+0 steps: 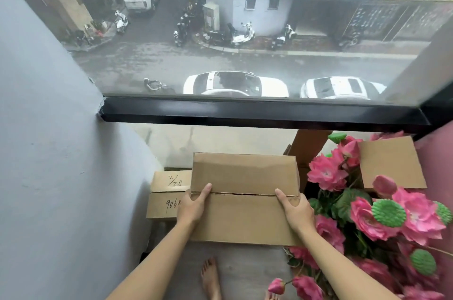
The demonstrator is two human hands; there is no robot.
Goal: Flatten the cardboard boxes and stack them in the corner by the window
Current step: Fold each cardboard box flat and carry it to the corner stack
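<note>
Soft grey daylight enters through the window (245, 30) beyond the fingertips; overcast, no hard shadows. Glass looks hazy, street outside washed out and slightly smeared. Cardboard box (245, 199) under the fingers evenly lit, sharp, its centre seam crisp. Faint shade below the left hand (193, 206) and right hand (296, 211). Dim under the sill past the box. Strong wide-angle bend: window frame (245, 109) bows, wall (49, 152) left of the hands curves. No glare.
</note>
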